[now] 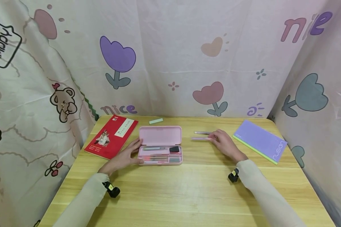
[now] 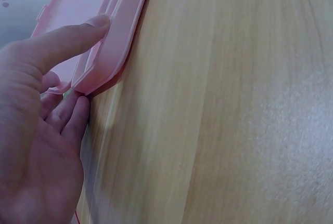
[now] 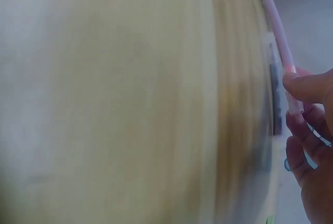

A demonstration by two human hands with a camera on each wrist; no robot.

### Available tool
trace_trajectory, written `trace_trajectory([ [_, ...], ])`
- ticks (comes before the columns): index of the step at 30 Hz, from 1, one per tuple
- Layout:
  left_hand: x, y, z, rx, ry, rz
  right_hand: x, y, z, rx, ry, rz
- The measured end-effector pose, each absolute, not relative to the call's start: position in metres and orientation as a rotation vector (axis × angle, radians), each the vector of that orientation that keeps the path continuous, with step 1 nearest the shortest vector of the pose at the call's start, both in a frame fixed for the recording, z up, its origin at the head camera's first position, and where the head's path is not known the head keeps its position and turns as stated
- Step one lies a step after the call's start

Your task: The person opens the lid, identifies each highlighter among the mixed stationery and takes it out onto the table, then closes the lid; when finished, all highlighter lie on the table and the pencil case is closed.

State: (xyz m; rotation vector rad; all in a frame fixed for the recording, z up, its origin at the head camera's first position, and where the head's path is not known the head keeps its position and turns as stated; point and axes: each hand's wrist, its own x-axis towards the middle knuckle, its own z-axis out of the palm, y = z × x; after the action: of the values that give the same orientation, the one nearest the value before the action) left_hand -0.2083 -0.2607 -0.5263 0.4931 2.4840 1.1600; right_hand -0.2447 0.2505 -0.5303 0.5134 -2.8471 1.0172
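An open pink pencil case (image 1: pixel 160 136) lies near the middle of the table with several pens (image 1: pixel 156 157) and a black-topped small item (image 1: pixel 174 149) in its compartments. My left hand (image 1: pixel 125 160) holds the case's left end, thumb on the front rim and fingers at the side, as the left wrist view (image 2: pixel 47 125) of that hand confirms. My right hand (image 1: pixel 224 143) pinches a pink pen (image 3: pixel 281 37) between thumb and fingers, to the right of the case. Just behind that pen, a clear-and-dark pen (image 1: pixel 202 132) lies on the table, partly hidden by the fingers.
A red booklet (image 1: pixel 109 138) lies left of the case, close to my left hand. Behind the case is a small pale strip (image 1: pixel 156 121). On the right lies a purple notebook (image 1: pixel 260 142) with a green edge. Printed curtains (image 1: pixel 164 56) stand around the wooden table (image 1: pixel 170 195).
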Motion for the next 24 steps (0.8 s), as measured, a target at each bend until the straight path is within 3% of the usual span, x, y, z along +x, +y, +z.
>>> trace_trajectory([
  [24,-0.207,-0.262,-0.526,0.454,2.471,1.169,-0.245,0.278,-0.538,0.387,-2.848,0.948],
])
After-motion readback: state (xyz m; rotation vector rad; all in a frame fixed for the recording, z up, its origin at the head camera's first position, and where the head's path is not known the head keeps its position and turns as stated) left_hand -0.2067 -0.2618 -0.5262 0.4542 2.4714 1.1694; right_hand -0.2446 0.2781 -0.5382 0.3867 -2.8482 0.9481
